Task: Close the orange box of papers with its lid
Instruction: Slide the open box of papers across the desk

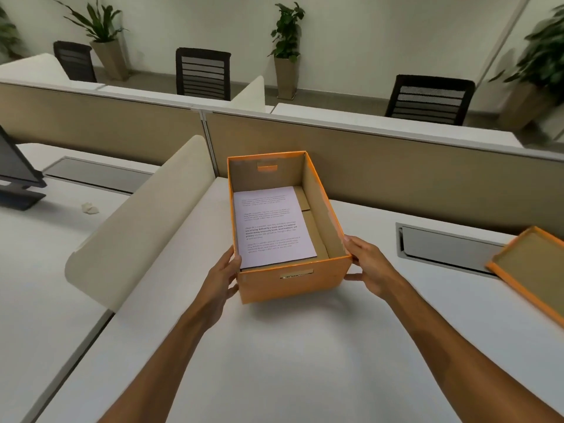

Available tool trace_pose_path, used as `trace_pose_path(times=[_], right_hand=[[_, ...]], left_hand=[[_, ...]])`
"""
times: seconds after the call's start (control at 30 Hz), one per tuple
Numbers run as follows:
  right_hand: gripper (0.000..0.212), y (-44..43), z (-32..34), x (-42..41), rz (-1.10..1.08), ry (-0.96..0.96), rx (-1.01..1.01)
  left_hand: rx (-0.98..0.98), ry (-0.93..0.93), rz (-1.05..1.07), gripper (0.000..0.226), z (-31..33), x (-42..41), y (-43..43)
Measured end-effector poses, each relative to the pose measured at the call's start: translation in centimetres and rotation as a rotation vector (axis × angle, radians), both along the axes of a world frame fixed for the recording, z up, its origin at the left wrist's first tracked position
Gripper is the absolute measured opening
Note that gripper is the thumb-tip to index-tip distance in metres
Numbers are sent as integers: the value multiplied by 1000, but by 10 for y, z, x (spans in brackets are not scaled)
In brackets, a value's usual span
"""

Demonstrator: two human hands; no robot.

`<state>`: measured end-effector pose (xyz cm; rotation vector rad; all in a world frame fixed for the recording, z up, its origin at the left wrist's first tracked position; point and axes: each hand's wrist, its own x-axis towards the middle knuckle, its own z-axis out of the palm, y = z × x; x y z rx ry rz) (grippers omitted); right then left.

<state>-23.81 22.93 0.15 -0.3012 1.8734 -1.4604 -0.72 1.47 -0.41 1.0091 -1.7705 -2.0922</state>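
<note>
The orange box stands open in the middle of the white desk, its top uncovered. A stack of printed white papers lies flat inside it, against the left wall. My left hand presses the box's left near corner and my right hand holds its right near corner, so both grip the box from the sides. The orange lid lies upside down on the desk at the far right, apart from the box and partly cut off by the frame edge.
A curved cream divider rises left of the box. A tan partition runs behind it. A grey cable tray is set into the desk between box and lid. A monitor and crumpled paper sit on the left desk.
</note>
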Motion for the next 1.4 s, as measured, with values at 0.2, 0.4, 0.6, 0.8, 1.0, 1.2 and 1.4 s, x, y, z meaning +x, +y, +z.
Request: trace_pose_path(times=[0.2, 0.4, 0.6, 0.8, 1.0, 1.2, 1.4], right_hand=[[25, 69, 12, 21, -132, 19, -25], [35, 140, 20, 42, -239, 29, -9], [30, 215, 25, 70, -298, 22, -28], [36, 291, 25, 102, -315, 42, -34], [40, 365, 14, 141, -332, 27, -57], [33, 421, 3, 177, -342, -4, -66], [34, 447, -12, 206, -396, 4, -23]], left_hand=[[-6, -13, -104, 36, 12, -8, 37], [-7, -21, -224, 27, 22, -9, 87], [-8, -13, -294, 36, 24, 3, 151], [-18, -4, -312, 62, 24, 24, 220], [-4, -8, -301, 36, 17, 56, 289], [28, -16, -291, 42, 5, 92, 344], [38, -57, -266, 39, -5, 109, 372]])
